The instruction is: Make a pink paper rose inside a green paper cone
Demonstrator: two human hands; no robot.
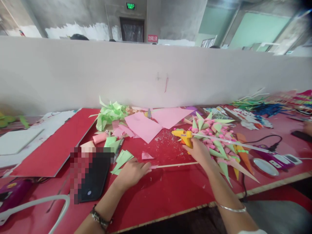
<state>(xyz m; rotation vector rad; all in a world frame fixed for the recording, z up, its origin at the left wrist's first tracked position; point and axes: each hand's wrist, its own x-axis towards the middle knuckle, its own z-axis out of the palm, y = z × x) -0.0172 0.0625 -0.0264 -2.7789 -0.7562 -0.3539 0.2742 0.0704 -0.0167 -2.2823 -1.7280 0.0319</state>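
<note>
As the left hand [133,170] pinches the pink-tipped end of a pale stick [177,164], look how that stick runs: off to the right, nearly level across the table, until the right forearm [209,167] hides its other end. The left is the nearer hand, right on it. The right hand [198,151] is wrapped round a yellow glue gun [186,135], up beyond the stick, nozzle leftward.

Over the red tabletop [170,195], from the left: a red board [56,143], a dark phone [96,177], green paper [124,159], pink sheets [143,125] at the back, a folded pink piece [147,155], then a spiky pink-and-green heap [218,130] beside the right hand. Behind, there's a white partition [122,71], with an exit sign [131,6] showing above it.
</note>
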